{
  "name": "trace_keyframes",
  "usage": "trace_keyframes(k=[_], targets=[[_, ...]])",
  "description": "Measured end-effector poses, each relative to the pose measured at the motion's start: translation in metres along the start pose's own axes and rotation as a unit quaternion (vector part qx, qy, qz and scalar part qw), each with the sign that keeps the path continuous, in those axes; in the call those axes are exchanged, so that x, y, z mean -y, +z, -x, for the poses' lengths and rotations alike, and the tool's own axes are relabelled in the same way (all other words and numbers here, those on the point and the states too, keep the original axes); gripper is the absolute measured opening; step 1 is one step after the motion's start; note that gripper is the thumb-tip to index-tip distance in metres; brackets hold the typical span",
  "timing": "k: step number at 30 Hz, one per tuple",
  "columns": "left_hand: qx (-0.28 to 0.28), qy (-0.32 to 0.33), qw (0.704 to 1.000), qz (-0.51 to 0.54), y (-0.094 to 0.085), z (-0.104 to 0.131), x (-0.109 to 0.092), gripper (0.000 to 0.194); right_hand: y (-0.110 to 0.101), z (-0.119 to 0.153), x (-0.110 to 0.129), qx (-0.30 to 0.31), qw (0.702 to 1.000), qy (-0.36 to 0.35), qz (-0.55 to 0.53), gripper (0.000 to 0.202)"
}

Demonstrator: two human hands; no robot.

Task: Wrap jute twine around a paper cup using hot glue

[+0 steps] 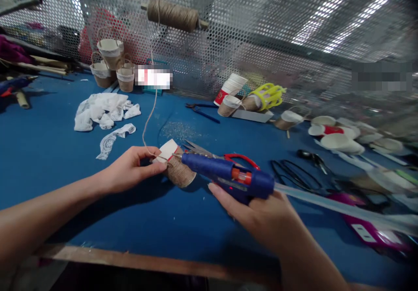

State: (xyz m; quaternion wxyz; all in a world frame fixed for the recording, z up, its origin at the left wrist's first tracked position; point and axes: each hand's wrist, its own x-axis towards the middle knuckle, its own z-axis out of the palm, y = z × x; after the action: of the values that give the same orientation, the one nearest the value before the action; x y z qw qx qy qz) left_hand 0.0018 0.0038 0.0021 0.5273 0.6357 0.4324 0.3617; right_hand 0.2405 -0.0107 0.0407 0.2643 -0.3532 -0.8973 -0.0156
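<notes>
A paper cup (181, 173), partly wrapped in brown twine, lies tilted in my left hand (133, 169), whose thumb and fingers pinch its white rim end. From there the loose twine (152, 112) runs up to a spool (173, 15) on the mesh. My right hand (257, 212) is wrapped round a blue glue gun (228, 173) with a long clear glue stick in its back. The gun's nozzle touches or nearly touches the cup beside the red band. Scissors (241, 158) with red handles lie behind the gun, partly hidden by it.
White lace (99, 108) lies at the left, below stacked twine-wrapped cups (111, 53). Pliers (204, 111), white cups (233, 86) and a yellow netted item (267, 97) are at the back. Cup pieces (339, 140), black cable (294, 173) and a purple power strip (375, 232) lie right.
</notes>
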Motion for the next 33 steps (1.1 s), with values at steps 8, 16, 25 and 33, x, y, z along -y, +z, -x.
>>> trace_keyframes(k=[8, 16, 25, 33], targets=[[0.002, 0.001, 1.000, -0.003, -0.0002, -0.0012, 0.0009, 0.017, -0.0008, 0.0022, 0.0008, -0.014, 0.982, -0.132, 0.136, 0.036], [-0.011, 0.007, 1.000, 0.001, 0.0005, -0.0014, 0.0002, 0.014, 0.0018, 0.0038, 0.0007, -0.022, 0.969, -0.163, 0.186, 0.043], [-0.006, -0.001, 1.000, -0.013, -0.0008, -0.0005, 0.0004, 0.016, -0.0016, -0.0006, -0.0006, -0.002, 0.936, -0.199, 0.290, 0.053], [0.000, -0.004, 1.000, -0.029, -0.0020, 0.0004, -0.0020, 0.018, -0.0041, 0.0007, -0.0018, -0.016, 0.995, -0.050, 0.083, 0.037]])
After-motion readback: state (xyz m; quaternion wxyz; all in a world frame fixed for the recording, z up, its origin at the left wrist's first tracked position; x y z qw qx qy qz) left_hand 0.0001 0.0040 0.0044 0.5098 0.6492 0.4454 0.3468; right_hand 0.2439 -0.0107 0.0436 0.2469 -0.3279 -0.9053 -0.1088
